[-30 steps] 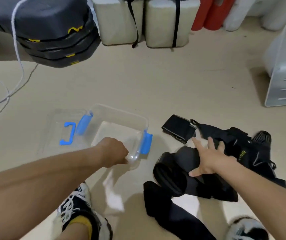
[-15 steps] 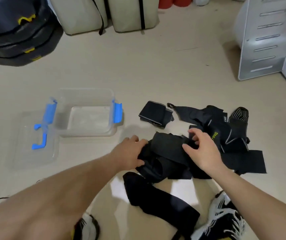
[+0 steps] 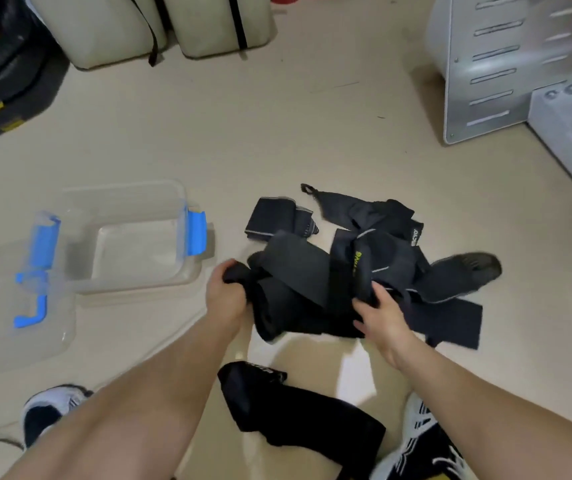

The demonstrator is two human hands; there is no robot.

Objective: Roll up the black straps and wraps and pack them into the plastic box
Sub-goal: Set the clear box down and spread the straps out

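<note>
A heap of black straps and wraps [image 3: 374, 268] lies on the beige floor at centre. My left hand [image 3: 225, 294] grips the left end of a wide black wrap [image 3: 288, 271] from that heap. On the wrap's right side, my right hand [image 3: 379, 315] holds the black fabric with curled fingers. A small rolled black wrap [image 3: 274, 220] sits just behind the heap. Another black wrap [image 3: 298, 414] lies flat between my feet. The clear plastic box [image 3: 132, 202] with blue clips stands open to the left, nothing inside.
The box's clear lid [image 3: 18, 337] with a blue handle lies left of the box. Beige cushions [image 3: 160, 26] and stacked black pads [image 3: 4, 74] stand at the back. A grey slotted metal panel [image 3: 495, 64] stands at the right. My shoes [image 3: 45, 410] are at the bottom.
My left hand left the box rim and moved right to the wrap pile. Both hands have closed on the wide black wrap and lifted its ends.
</note>
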